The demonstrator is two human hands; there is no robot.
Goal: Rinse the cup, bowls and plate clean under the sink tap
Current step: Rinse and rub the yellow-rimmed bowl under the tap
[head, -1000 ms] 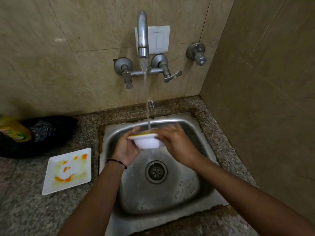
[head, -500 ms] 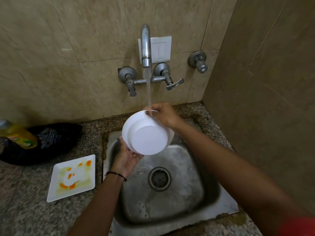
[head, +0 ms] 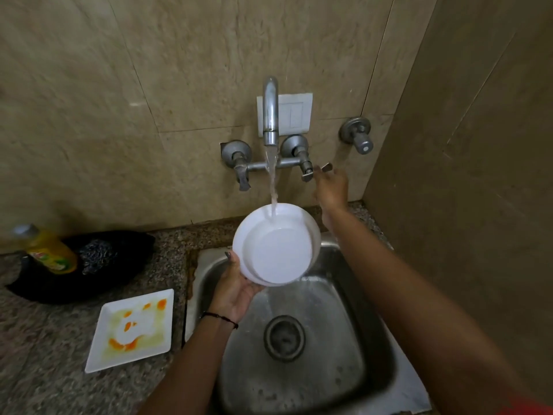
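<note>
Left hand (head: 236,290) grip: fingers and thumb curled round the lower-left rim of the round white plastic bowl (head: 279,256), grasping it from below. The bowl is tilted over the sink, and what reads as its underside faces the camera. Thin black thread band (head: 221,317) on that wrist.

Above the grip, the water stream (head: 273,187) from the chrome tap spout (head: 270,112) hits the bowl's upper edge and runs off its low side. Up and right of the grip, the right hand (head: 332,190) is at the grey metal tap lever (head: 317,172). It is blurred, so I cannot tell whether it pinches the lever or only touches it.

Below the grip is the stainless steel sink (head: 353,363) with its round drain (head: 284,338). Left of the grip, on the speckled granite desk (head: 45,339), lies the square white plate (head: 161,339), smeared orange and yellow and not yet rinsed. Further left is a yellow dish-soap bottle (head: 51,253) on a black cloth (head: 119,265).

Step, as I judge it: the bowl rinse is near its end, with the right hand probably adjusting the tap. The next move likely calls for setting the bowl aside and bringing the plate under the water.

Hidden: the bowl's inside, so its cleanliness is unknown. The cup and any other bowl are not in view. The bottle label is unreadable.
</note>
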